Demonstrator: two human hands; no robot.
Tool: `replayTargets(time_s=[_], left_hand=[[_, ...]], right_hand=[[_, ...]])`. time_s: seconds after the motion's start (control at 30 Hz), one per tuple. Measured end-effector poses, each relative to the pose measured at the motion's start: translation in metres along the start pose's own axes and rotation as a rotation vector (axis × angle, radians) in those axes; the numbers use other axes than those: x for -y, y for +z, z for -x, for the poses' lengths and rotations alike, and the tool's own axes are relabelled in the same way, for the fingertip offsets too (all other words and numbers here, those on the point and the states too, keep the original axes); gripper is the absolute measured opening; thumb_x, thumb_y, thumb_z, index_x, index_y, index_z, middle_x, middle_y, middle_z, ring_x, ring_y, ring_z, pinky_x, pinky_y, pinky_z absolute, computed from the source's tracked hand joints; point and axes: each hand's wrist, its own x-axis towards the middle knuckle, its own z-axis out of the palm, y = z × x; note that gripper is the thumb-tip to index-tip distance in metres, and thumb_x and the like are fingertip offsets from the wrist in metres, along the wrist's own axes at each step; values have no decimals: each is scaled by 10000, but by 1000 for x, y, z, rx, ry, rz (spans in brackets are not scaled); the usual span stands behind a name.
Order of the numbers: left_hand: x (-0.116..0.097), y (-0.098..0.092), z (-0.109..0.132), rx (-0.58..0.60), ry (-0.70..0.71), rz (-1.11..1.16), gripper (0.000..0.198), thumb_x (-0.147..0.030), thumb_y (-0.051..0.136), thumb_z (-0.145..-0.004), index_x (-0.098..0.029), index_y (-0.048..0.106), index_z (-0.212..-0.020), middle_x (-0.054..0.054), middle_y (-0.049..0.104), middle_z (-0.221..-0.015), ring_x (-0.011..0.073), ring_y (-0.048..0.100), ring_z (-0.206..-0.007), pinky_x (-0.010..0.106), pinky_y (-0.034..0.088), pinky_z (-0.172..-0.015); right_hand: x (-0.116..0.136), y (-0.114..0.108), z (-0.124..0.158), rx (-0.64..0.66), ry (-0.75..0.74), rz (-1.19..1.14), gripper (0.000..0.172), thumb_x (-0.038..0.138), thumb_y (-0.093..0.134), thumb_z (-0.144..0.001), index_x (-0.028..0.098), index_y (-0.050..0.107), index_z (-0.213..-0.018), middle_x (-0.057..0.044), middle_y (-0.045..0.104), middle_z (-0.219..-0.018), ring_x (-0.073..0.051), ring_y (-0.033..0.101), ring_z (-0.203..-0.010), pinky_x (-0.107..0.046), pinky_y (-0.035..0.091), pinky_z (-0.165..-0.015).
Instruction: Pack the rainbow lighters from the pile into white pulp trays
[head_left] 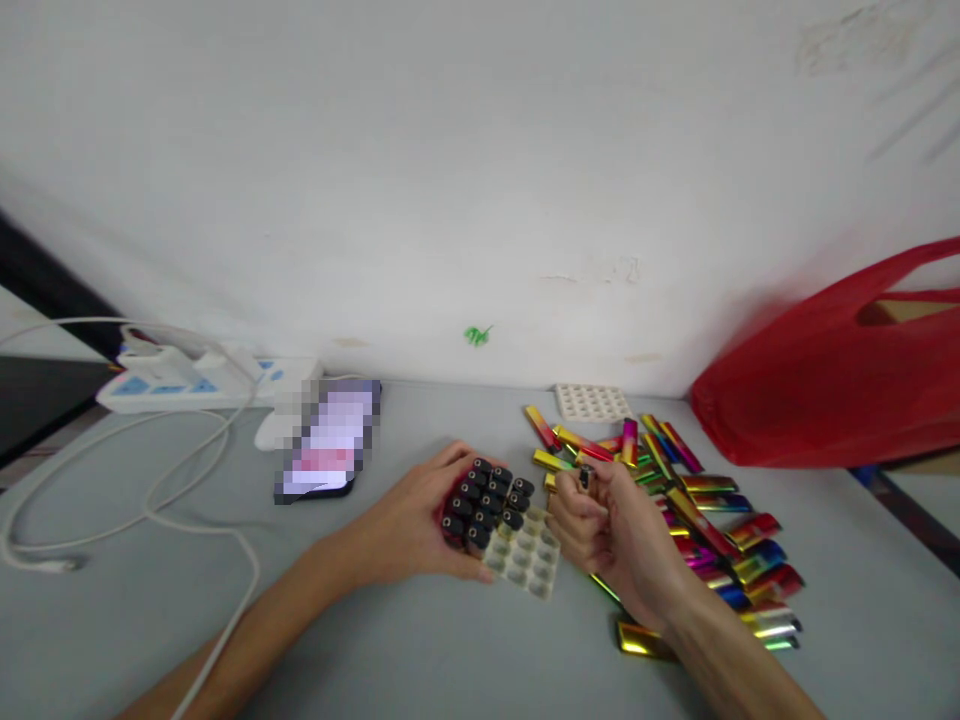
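My left hand (409,525) is wrapped round a pale tray (529,560) of cells, tilted toward me. Several lighters (487,498) with black tops stand in its far rows; the near cells are bare. My right hand (600,525) is closed in a pinch on one lighter (584,478), held upright just right of the tray. A heap of shiny multicoloured lighters (705,530) lies on the grey table (390,650) beyond and to the right of that hand.
A second pale tray (592,402) lies by the wall. A red plastic bag (840,390) fills the right side. A phone (330,440) rests at left centre, with a white power strip (202,385) and white cables (150,500) further left.
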Motion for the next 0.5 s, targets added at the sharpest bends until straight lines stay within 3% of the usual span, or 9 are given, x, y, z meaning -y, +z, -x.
replayTargets(time_s=[0.2, 0.5], left_hand=[[-2, 0, 0, 4, -16, -13, 866, -517, 1041, -676, -273, 669, -1419, 67, 651, -1295, 313, 687, -1188, 458, 570, -1092], [0, 1, 0, -9, 3, -9, 862, -504, 1047, -657, -268, 684, -1403, 66, 663, -1275, 312, 693, -1156, 452, 583, -1071]], right_hand=[[-6, 4, 2, -40, -11, 38, 543, 608, 618, -949, 254, 337, -649, 114, 176, -578, -88, 69, -509, -243, 78, -450], [-7, 0, -1, 18, 19, 19, 634, 733, 616, -961, 247, 339, -662, 114, 188, -593, -85, 65, -514, -255, 56, -460]])
